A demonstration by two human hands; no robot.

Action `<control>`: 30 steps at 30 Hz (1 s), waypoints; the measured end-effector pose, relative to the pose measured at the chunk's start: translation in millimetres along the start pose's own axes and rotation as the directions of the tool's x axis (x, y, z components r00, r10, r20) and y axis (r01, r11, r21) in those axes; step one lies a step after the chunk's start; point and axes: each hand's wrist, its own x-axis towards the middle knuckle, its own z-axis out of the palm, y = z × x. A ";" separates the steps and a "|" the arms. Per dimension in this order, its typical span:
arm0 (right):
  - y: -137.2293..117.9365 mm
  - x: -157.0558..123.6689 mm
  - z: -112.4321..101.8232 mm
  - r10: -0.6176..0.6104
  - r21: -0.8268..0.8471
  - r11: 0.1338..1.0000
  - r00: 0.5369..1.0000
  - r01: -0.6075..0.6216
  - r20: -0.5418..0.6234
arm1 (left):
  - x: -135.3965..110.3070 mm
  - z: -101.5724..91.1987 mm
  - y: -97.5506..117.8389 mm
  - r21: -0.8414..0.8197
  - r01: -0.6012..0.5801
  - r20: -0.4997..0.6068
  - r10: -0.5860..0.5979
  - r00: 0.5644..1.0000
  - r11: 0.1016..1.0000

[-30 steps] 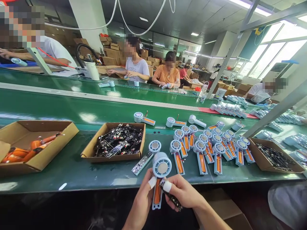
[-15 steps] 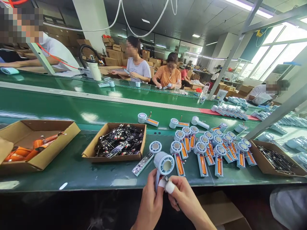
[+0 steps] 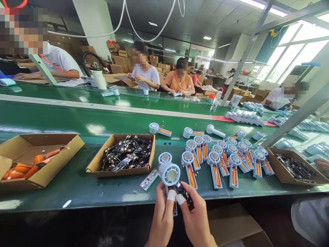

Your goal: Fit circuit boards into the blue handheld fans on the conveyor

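My left hand point(image 3: 162, 216) is closed around the handle of a pale blue handheld fan point(image 3: 166, 169), its round head facing up. Pinched in my right hand point(image 3: 196, 214) is a dark circuit board point(image 3: 189, 202), held close beside the fan's handle. Both thumbs wear white covers and nearly meet over the handle, hiding part of it. Just behind lies another fan with a circuit board in its handle point(image 3: 149, 178). To the right, several fans with orange batteries in their handles point(image 3: 216, 176) lie grouped on the green bench.
A box of circuit boards point(image 3: 151, 167) stands left of centre, with a box of orange batteries point(image 3: 58, 166) farther left. Another box with dark parts point(image 3: 279, 171) is at the right. Co-workers sit across the green conveyor point(image 3: 123, 118). A slanted metal post point(image 3: 290, 118) rises at the right.
The fan in my left hand has tilted more upright and shifted slightly left. My right hand has turned, bringing the circuit board into clear view beside the handle.
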 end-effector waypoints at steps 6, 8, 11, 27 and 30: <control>5.5 -4.2 12.3 -0.245 -0.271 0.933 0.969 0.235 -0.004 | -0.7 12.5 6.3 0.049 -0.030 -0.047 0.032 0.998 0.998; 6.6 -6.7 14.8 -0.281 -0.390 0.876 0.958 0.282 0.063 | 0.7 14.5 10.2 0.048 -0.028 -0.050 0.031 0.998 0.998; 4.7 -9.7 15.3 -0.307 -0.589 0.722 0.931 0.362 0.197 | 3.3 15.0 14.6 0.040 -0.002 -0.067 0.005 0.998 0.999; 6.5 -4.6 -4.0 -0.187 -0.662 0.698 0.962 0.273 0.200 | 28.8 -36.7 27.8 0.574 -0.405 0.052 0.462 0.885 0.711; -4.3 9.2 5.6 -0.095 -0.735 0.632 0.966 0.245 0.240 | 44.9 -48.1 27.7 0.697 -0.417 0.024 0.562 0.827 0.583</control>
